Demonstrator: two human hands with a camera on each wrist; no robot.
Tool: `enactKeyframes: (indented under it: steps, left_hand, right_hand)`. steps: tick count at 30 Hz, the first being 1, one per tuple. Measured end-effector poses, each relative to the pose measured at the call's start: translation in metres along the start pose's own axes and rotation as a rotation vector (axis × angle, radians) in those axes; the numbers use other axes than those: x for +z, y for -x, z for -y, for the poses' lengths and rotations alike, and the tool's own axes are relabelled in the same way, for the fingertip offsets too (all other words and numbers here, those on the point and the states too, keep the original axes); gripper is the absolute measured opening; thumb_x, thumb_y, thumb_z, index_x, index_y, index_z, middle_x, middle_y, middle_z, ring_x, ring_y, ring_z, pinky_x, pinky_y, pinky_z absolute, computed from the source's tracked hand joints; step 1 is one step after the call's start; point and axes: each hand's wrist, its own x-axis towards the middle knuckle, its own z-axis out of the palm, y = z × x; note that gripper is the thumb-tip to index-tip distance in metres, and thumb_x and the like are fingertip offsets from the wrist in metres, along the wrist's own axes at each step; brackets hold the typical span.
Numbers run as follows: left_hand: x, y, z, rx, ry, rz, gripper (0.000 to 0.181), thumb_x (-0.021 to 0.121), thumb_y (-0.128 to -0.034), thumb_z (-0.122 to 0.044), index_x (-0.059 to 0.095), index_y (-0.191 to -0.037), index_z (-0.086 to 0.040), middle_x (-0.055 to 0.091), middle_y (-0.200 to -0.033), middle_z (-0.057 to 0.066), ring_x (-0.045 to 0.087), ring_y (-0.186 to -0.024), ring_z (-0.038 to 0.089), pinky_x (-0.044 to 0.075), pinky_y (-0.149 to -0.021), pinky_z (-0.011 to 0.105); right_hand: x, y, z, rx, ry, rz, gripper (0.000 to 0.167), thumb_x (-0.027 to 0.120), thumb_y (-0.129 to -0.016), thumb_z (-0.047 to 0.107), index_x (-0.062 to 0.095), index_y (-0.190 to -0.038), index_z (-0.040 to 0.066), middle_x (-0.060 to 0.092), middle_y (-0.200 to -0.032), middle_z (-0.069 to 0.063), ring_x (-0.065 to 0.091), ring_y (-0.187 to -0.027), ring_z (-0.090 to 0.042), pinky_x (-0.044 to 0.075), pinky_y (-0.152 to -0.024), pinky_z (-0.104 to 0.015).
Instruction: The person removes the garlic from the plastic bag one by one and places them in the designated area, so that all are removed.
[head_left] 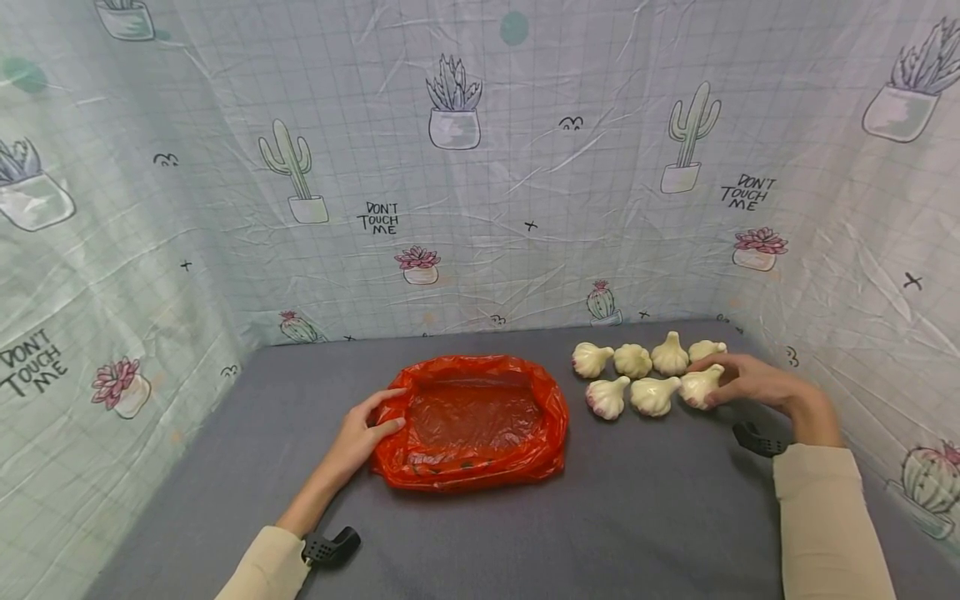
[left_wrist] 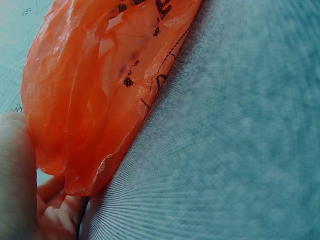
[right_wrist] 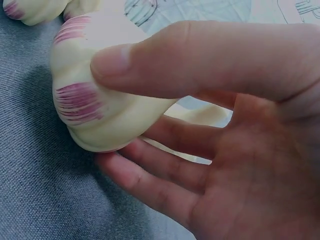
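A red plastic bag [head_left: 480, 479] lies on the table with its mouth spread wide, and printed dark marks show on its side in the left wrist view. At its left rim my left hand [head_left: 360, 429] holds the plastic between thumb and fingers. My right hand [head_left: 757, 387] grips a garlic bulb [right_wrist: 80, 85] at the right end of the front row. In the right wrist view the thumb [right_wrist: 112, 65] presses on top of this pale bulb with purple streaks, and the fingers curl beneath it.
Several other garlic bulbs [head_left: 655, 397] stand in two rows right of the bag, close to the right hand. A dark grey cloth [head_left: 600, 525] covers the table. Behind and at both sides hangs a curtain [head_left: 495, 183] printed with cacti.
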Motion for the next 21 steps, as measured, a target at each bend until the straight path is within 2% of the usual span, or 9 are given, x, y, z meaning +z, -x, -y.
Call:
enactKeyframes:
  steps: [7, 10, 13, 19, 21]
  left_hand:
    - [0.0002, -0.0001, -0.0004, -0.009, 0.007, 0.003, 0.047, 0.070, -0.0994, -0.022, 0.060, -0.145, -0.020, 0.058, -0.149, 0.014, 0.063, -0.122, 0.030, 0.054, -0.090, 0.023]
    - [0.0005, -0.0004, -0.0002, -0.014, 0.011, 0.002, 0.046, 0.069, -0.0997, -0.021, 0.060, -0.145, -0.020, 0.058, -0.149, 0.013, 0.063, -0.123, 0.030, 0.053, -0.090, 0.023]
    - [0.0002, 0.0001, -0.0004, -0.013, 0.011, 0.004, 0.047, 0.069, -0.0999, -0.022, 0.059, -0.146, -0.020, 0.058, -0.149, 0.013, 0.062, -0.123, 0.029, 0.054, -0.090, 0.023]
    - [-0.0005, 0.0011, -0.0007, -0.022, 0.010, 0.009, 0.048, 0.069, -0.0999, -0.024, 0.058, -0.146, -0.020, 0.057, -0.151, 0.014, 0.062, -0.124, 0.031, 0.054, -0.090, 0.023]
    - [-0.0004, 0.0009, -0.0009, -0.023, 0.010, 0.012, 0.048, 0.069, -0.0999, -0.023, 0.058, -0.146, -0.020, 0.056, -0.151, 0.013, 0.061, -0.125, 0.031, 0.053, -0.091, 0.024]
  right_hand:
    - [0.0028, -0.0041, 0.0029, -0.024, 0.084, -0.053, 0.059, 0.080, -0.086, 0.011, 0.057, -0.137, -0.008, 0.057, -0.135, -0.023, 0.063, -0.095, -0.003, 0.053, -0.079, -0.028]
    - [0.0026, -0.0052, 0.0041, -0.013, 0.099, -0.049, 0.060, 0.082, -0.084, 0.012, 0.058, -0.136, -0.008, 0.058, -0.135, -0.025, 0.063, -0.092, -0.004, 0.052, -0.078, -0.028]
    - [0.0027, -0.0063, 0.0059, -0.010, 0.107, -0.030, 0.061, 0.083, -0.084, 0.012, 0.058, -0.135, -0.008, 0.055, -0.138, -0.029, 0.063, -0.097, -0.011, 0.052, -0.080, -0.032]
    - [0.0025, -0.0096, 0.0064, -0.011, 0.128, 0.000, 0.060, 0.081, -0.086, 0.014, 0.057, -0.137, -0.006, 0.047, -0.148, -0.036, 0.057, -0.126, -0.044, 0.053, -0.089, -0.042]
    - [0.0021, -0.0097, 0.0061, -0.011, 0.122, 0.001, 0.058, 0.081, -0.086, 0.014, 0.058, -0.136, -0.006, 0.047, -0.148, -0.036, 0.056, -0.126, -0.045, 0.053, -0.089, -0.042]
